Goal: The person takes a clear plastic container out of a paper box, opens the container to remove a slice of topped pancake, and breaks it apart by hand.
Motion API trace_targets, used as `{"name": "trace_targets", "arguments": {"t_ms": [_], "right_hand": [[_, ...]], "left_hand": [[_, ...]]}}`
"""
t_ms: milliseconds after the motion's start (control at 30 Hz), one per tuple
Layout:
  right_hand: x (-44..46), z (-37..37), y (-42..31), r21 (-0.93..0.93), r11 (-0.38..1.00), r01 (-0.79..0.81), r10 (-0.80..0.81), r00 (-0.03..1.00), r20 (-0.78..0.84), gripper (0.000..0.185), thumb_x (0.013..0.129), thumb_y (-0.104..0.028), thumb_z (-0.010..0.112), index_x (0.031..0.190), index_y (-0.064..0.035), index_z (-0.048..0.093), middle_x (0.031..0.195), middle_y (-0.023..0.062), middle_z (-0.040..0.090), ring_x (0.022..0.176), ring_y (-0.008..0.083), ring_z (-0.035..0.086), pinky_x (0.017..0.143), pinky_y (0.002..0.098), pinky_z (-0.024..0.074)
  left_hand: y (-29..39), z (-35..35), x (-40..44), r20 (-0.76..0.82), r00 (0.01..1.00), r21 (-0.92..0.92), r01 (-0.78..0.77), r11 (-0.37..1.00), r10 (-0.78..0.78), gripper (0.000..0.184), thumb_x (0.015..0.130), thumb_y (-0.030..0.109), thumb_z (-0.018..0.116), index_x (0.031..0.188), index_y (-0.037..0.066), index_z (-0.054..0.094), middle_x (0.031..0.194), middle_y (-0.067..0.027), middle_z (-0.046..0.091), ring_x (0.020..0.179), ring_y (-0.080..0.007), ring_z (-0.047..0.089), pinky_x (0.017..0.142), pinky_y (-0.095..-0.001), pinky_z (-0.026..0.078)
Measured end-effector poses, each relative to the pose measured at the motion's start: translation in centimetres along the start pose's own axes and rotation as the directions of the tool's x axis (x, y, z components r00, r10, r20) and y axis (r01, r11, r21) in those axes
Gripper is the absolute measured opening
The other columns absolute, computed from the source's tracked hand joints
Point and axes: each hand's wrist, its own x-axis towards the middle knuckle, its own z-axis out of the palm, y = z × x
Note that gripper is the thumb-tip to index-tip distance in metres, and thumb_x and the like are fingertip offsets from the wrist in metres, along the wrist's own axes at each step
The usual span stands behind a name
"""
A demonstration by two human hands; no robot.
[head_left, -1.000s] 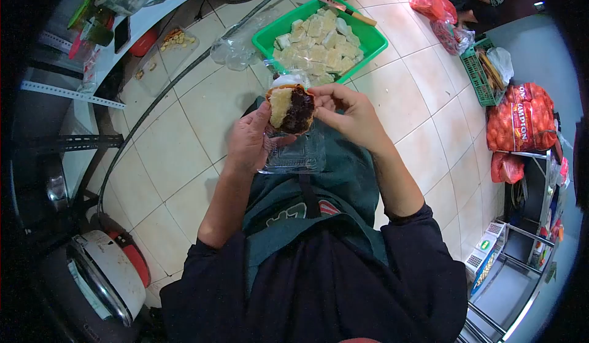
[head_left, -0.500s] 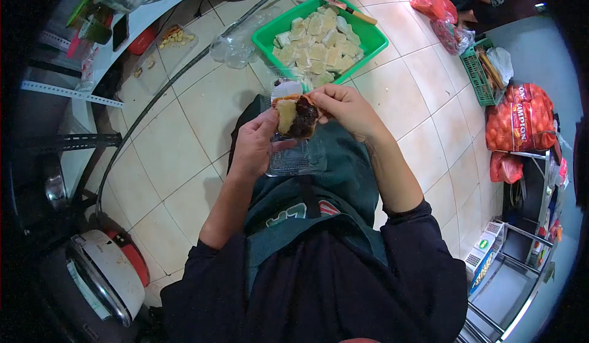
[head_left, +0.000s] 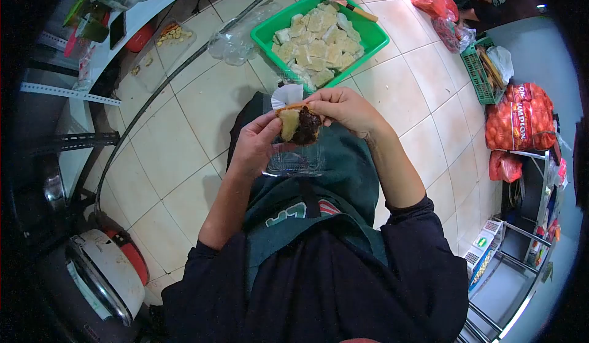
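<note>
A piece of bread or cake [head_left: 299,124], pale on its left half and dark brown on its right, is held between both hands above the lap. My left hand [head_left: 254,143] pinches its left edge with thumb and fingers. My right hand [head_left: 345,110] grips its upper right edge. Beneath it, on the green apron, lies a clear plastic container [head_left: 294,162]; a white paper liner [head_left: 287,95] shows just behind the piece. Past the knees stands a green tray [head_left: 375,43] of pale, flat pieces, with a knife [head_left: 350,7] across its far rim.
A black hose [head_left: 172,76] curves over the tiled floor at the left, near a plastic tray of small pale pieces [head_left: 173,34]. Shelves and a phone [head_left: 118,30] are at the left. On the right are an onion sack [head_left: 520,119] and green crate [head_left: 481,76]. Another person sits top right.
The held piece has moved slightly down and its faces have spread or tilted. My right hand has shifted its hold along the upper edge. The white liner shows more.
</note>
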Motion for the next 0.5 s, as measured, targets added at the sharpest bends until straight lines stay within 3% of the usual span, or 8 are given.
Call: {"name": "trace_targets", "arguments": {"t_ms": [100, 200, 367, 467, 500], "right_hand": [[0.4, -0.1, 0.9, -0.031, 0.999, -0.017, 0.018, 0.999, 0.033, 0.020, 0.089, -0.017, 0.059, 0.100, -0.0016, 0.065, 0.080, -0.0032, 0.063, 0.068, 0.0025, 0.052, 0.058, 0.0171, 0.0420], [0.6, 0.2, 1.5, -0.095, 0.995, -0.025, 0.032, 0.997, 0.072, 0.020, 0.088, -0.019, 0.060, 0.097, -0.0016, 0.066, 0.077, -0.0032, 0.061, 0.067, 0.0037, 0.052, 0.058, 0.0188, 0.0413], [1.3, 0.3, 2.6, -0.290, 0.957, -0.026, 0.069, 0.988, 0.140, 0.021, 0.086, -0.021, 0.060, 0.092, -0.0030, 0.069, 0.074, 0.0020, 0.064, 0.068, 0.0093, 0.056, 0.062, 0.0238, 0.0445], [1.6, 0.4, 3.0, -0.440, 0.898, 0.015, 0.055, 0.988, 0.145, 0.018, 0.086, -0.019, 0.062, 0.098, -0.0060, 0.067, 0.079, -0.0032, 0.063, 0.070, 0.0044, 0.052, 0.064, 0.0197, 0.0417], [1.8, 0.3, 3.0, -0.484, 0.871, 0.083, 0.008, 0.983, 0.183, 0.020, 0.086, -0.020, 0.062, 0.101, -0.0066, 0.068, 0.081, 0.0008, 0.064, 0.073, 0.0057, 0.054, 0.067, 0.0214, 0.0436]], "left_hand": [[-0.3, -1.4, 0.3, 0.088, 0.994, -0.081, 0.072, 0.994, -0.065, 0.036, 0.094, 0.030, 0.052, 0.113, 0.000, 0.058, 0.103, -0.0090, 0.061, 0.088, -0.0168, 0.062, 0.072, -0.0385, 0.056], [-0.5, -2.2, -0.1, 0.001, 0.989, -0.107, 0.144, 0.984, -0.145, 0.040, 0.092, 0.035, 0.054, 0.109, -0.001, 0.059, 0.099, -0.0080, 0.061, 0.087, -0.0165, 0.061, 0.072, -0.0381, 0.056], [-1.9, -2.8, 0.0, -0.075, 0.969, 0.126, 0.245, 0.961, -0.237, 0.036, 0.090, 0.033, 0.058, 0.103, 0.000, 0.061, 0.095, -0.0076, 0.061, 0.087, -0.0169, 0.060, 0.069, -0.0369, 0.055], [-2.3, -2.9, -0.2, -0.146, 0.945, 0.191, 0.317, 0.929, -0.293, 0.037, 0.087, 0.033, 0.063, 0.105, 0.000, 0.061, 0.095, -0.0073, 0.061, 0.087, -0.0174, 0.061, 0.069, -0.0362, 0.055], [-2.3, -2.8, 0.1, -0.165, 0.937, 0.216, 0.339, 0.916, -0.308, 0.038, 0.086, 0.033, 0.064, 0.106, 0.000, 0.061, 0.095, -0.0072, 0.062, 0.087, -0.0176, 0.061, 0.068, -0.0361, 0.055]]}}
